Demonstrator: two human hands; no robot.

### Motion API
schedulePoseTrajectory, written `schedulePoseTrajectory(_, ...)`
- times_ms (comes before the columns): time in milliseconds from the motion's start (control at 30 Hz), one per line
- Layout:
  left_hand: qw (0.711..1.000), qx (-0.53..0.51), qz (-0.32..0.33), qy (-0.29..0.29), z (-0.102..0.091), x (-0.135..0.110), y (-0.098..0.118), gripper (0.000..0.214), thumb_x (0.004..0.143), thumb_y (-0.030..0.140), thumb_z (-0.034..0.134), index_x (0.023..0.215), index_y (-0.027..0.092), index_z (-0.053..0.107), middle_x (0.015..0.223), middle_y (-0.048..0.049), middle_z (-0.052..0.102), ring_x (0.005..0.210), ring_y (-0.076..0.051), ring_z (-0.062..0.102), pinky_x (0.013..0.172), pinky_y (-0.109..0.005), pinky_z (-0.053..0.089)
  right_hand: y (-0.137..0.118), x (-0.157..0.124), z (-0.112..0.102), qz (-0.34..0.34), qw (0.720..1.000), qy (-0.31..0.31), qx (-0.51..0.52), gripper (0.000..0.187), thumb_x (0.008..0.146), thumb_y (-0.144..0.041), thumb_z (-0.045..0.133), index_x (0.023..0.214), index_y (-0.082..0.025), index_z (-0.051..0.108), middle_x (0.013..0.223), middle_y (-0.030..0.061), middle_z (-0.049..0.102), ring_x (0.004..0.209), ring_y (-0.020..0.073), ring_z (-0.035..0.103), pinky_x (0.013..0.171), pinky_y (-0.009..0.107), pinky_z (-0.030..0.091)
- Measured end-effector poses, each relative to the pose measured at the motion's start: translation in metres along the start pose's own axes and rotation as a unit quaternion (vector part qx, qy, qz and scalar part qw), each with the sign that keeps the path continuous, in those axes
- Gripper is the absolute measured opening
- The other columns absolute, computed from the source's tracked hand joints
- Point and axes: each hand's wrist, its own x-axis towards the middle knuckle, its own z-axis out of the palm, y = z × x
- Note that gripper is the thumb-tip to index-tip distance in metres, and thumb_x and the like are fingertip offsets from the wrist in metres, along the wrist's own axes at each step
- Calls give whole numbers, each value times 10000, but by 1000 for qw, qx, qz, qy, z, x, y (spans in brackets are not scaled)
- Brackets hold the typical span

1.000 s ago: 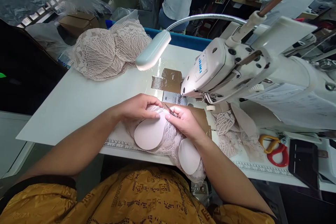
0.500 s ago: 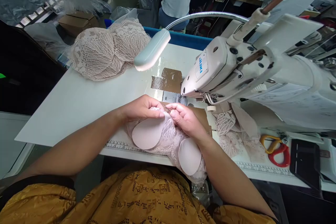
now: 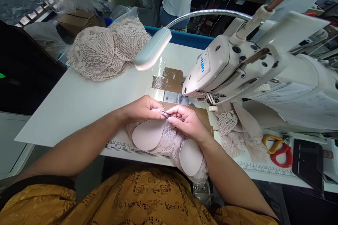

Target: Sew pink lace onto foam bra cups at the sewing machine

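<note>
A pink lace bra (image 3: 169,140) with two smooth padded cups lies inside-up at the near edge of the white sewing table (image 3: 79,102). My left hand (image 3: 141,109) is closed, pinching its upper edge next to the left cup (image 3: 146,135). My right hand (image 3: 186,121) is closed too, pinching the same edge and holding small thread snips whose blades point toward my left fingers. Both hands meet just in front of the needle area of the white sewing machine (image 3: 224,66).
A pile of lace bras (image 3: 105,49) sits at the far left of the table. A gooseneck lamp (image 3: 151,49) hangs over the middle. Lace pieces (image 3: 232,126), red-and-yellow scissors (image 3: 277,147) and a black phone (image 3: 307,160) lie to the right. Other people work behind.
My hands have drawn closer together at the bra's upper edge, and the fabric has been lifted slightly between my fingers. The snips now lie flatter, pointing left.
</note>
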Motion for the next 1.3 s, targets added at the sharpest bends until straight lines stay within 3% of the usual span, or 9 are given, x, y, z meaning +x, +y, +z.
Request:
schedulePoseTrajectory(233, 1000, 21, -14, 13, 0, -1, 2, 296, 775, 383, 730, 681, 113, 653, 618, 31, 465, 594, -81, 390, 534, -207, 282, 4, 1, 1, -13, 999, 40, -25, 121, 829, -311, 657, 875, -201, 682, 855, 31, 691, 774, 157, 635, 717, 312, 519)
schedulePoseTrajectory(433, 998, 51, -4, 26, 2, 1, 0, 328, 770, 372, 716, 620, 116, 575, 611, 41, 404, 593, -78, 349, 537, -211, 243, 3, 2, -1, -8, 1000, 11, -28, 157, 807, -304, 666, 918, -192, 673, 887, 39, 691, 780, 158, 640, 687, 300, 519)
schedulePoseTrajectory(700, 998, 64, 5, 16, 4, 2, -1, 417, 765, 388, 711, 554, 137, 452, 593, 54, 317, 565, -68, 270, 501, -213, 182, 3, 4, 5, -35, 995, 41, -85, 84, 840, -269, 637, 863, -202, 682, 821, 17, 684, 756, 153, 625, 698, 300, 496)
schedulePoseTrajectory(900, 997, 78, -6, 28, 4, 2, 1, 365, 758, 375, 704, 573, 133, 503, 600, 47, 359, 561, -69, 296, 496, -209, 200, 5, 3, -2, 5, 999, 26, -35, 116, 820, -299, 640, 858, -191, 657, 820, 24, 679, 735, 151, 621, 649, 286, 493)
schedulePoseTrajectory(1033, 996, 87, 4, 29, 5, 3, -2, 354, 744, 353, 702, 566, 135, 488, 587, 50, 358, 564, -70, 305, 501, -206, 209, 1, 5, 0, -15, 998, 6, -67, 121, 807, -287, 651, 876, -189, 666, 847, 29, 677, 764, 157, 621, 664, 291, 490)
schedulePoseTrajectory(1167, 994, 105, 7, 28, 6, 4, -3, 345, 744, 369, 700, 579, 133, 511, 579, 49, 369, 561, -72, 316, 495, -205, 218, -1, 6, 5, -31, 993, 35, -106, 67, 825, -244, 635, 831, -190, 674, 802, 13, 668, 738, 145, 605, 683, 291, 480)
schedulePoseTrajectory(1300, 992, 117, 13, 47, 8, 5, -2, 375, 751, 379, 700, 565, 138, 480, 575, 56, 352, 545, -65, 301, 484, -201, 208, 2, 6, 7, 4, 996, 56, -70, 81, 838, -268, 637, 835, -190, 660, 789, 10, 676, 705, 140, 608, 639, 276, 482)
